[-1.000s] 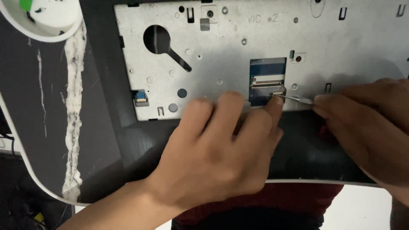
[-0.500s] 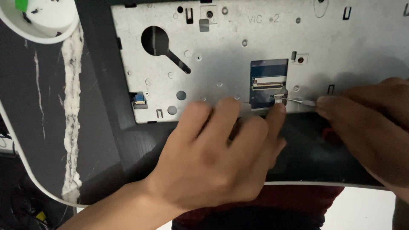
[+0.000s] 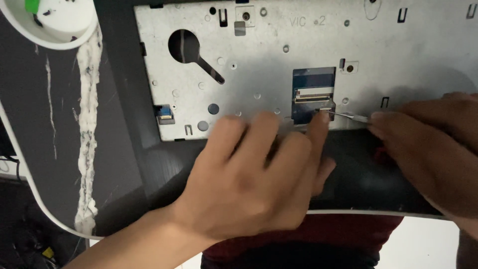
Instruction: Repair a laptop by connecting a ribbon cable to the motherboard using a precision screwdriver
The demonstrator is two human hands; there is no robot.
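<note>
Fingers of left hand (image 3: 249, 184) splayed on metal plate (image 3: 279, 60); right hand (image 3: 428, 149) perhaps pinching thin tool (image 3: 346, 116).

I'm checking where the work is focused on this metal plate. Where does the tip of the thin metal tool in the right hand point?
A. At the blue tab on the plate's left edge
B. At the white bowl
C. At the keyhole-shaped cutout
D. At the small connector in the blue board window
D: the thin metal tool, held by the right hand, ends at the small connector in the blue board window, beside the left hand's fingertip.
</note>
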